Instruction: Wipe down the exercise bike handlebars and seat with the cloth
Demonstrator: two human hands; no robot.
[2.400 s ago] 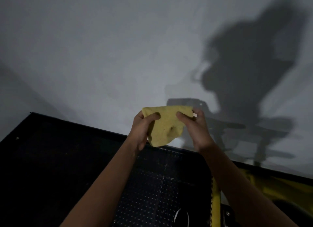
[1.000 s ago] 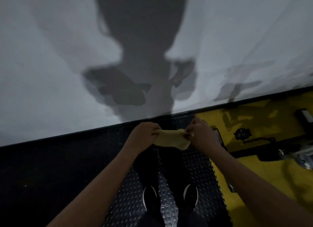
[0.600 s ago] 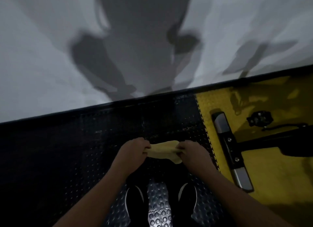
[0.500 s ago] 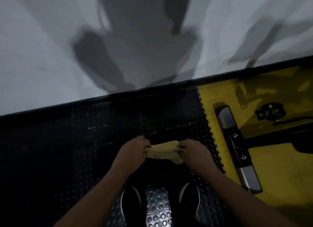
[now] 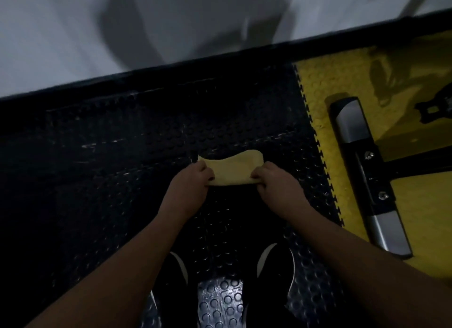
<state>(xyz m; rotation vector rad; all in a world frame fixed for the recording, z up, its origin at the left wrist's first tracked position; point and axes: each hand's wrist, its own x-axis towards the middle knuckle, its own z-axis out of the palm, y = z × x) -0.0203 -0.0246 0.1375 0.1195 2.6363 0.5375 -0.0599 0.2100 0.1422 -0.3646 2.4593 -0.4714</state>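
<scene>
You hold the cloth (image 5: 232, 170) stretched between both hands over the black mat (image 5: 122, 161).

Your left hand (image 5: 189, 185) pinches the cloth's left end and your right hand (image 5: 276, 183) is closed on its right end, so the yellow cloth hangs in the air between them, clear of the floor. Below your forearms, your two black shoes (image 5: 276, 274) stand on the studded mat. To your right, on the yellow mat (image 5: 318, 95), lies the bike's base bar (image 5: 367, 171), grey at both ends. The white wall (image 5: 73, 34) rises beyond.
</scene>
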